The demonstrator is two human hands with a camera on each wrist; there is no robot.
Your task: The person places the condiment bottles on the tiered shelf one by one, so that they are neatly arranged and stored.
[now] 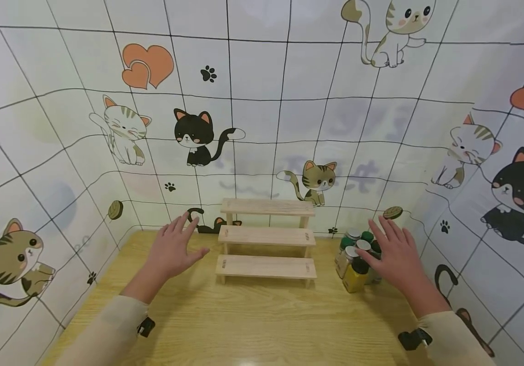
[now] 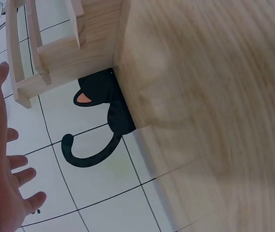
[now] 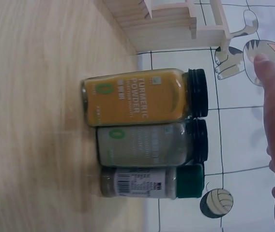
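My left hand [image 1: 173, 249] hovers with spread fingers to the left of a three-step wooden rack [image 1: 266, 236], holding nothing. On the other side, my right hand [image 1: 395, 251] is held with fingers apart just above and beside a cluster of spice jars, also holding nothing. Nearest in that group is a turmeric powder jar [image 3: 137, 98] with yellow contents and a black lid. Beside it in the right wrist view stand a greyish jar [image 3: 145, 144] with a black lid and a slimmer jar [image 3: 149, 182] with a green lid. White-lidded jars [image 1: 348, 256] are partly hidden behind the turmeric.
The wooden table [image 1: 243, 320] carries the rack at its back middle and the jars at its back right. A white sheet wall [image 1: 257, 117] with black grid lines and cat pictures encloses the back and both sides.
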